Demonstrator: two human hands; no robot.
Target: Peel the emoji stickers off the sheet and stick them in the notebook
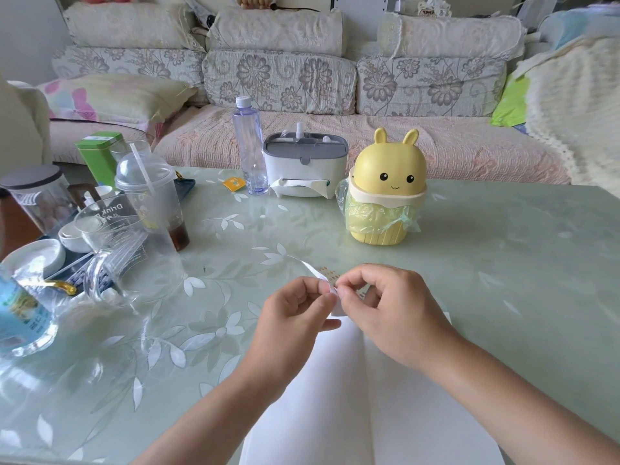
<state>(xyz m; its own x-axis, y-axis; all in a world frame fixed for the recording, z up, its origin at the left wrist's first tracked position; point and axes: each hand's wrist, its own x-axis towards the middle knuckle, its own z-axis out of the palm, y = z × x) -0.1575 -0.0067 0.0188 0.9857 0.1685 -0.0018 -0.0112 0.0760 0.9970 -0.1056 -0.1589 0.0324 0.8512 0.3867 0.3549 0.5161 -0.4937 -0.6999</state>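
Both forearms are being stretched forward from the bottom edge of the view, converging above the open notebook [339, 397], whose blank white pages are lying flat on the glass-topped table [469, 256]. The left hand [288, 317] is being held palm-inward with the wrist slightly bent, its fingers curled and its thumb and forefinger pinched on the lower edge of the sticker sheet [323, 276]. The sheet is being kept in the air just above the far end of the notebook, curling up and away to the left, with small orange stickers showing on its face. The right hand [385, 307] is being arched over from the other side, knuckles up, its thumb and forefinger tips closed together at the sheet's edge right against the left fingertips; whether a sticker is being gripped between them cannot be told, since the spot is too small and partly hidden. The remaining right fingers are being tucked loosely under the palm. A yellow bunny-eared bin [385, 189] is standing well beyond the hands.
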